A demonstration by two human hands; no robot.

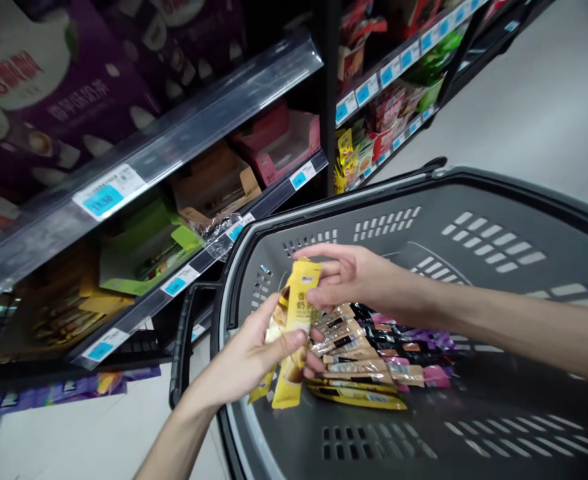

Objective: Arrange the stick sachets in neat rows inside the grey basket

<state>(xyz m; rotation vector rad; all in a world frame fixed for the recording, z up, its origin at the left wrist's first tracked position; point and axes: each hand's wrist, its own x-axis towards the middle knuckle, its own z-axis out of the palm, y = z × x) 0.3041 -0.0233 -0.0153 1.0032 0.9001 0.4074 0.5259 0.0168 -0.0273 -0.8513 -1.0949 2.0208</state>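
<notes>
Above the near left end of the grey shopping basket (404, 447), my left hand (259, 353) is closed around yellow stick sachets (299, 313). Its thumb presses on the front one, and at least one more shows behind it. My right hand (349, 277) pinches the upper part of the front sachet between thumb and fingers, its index finger reaching over the top. Below both hands, several stick sachets (359, 363) lie in rows on the basket floor, in yellow, tan, pink, black and purple wrappers. The fingers partly hide the print on the held sachets.
Black store shelves (224, 100) with price labels run along the left. On the lower shelf stand a green open box (147, 247), a brown box (214, 183) and a pink box (279, 143). Purple cartons (99, 87) fill the shelf above. The basket's black handle (187, 347) hangs at its left end.
</notes>
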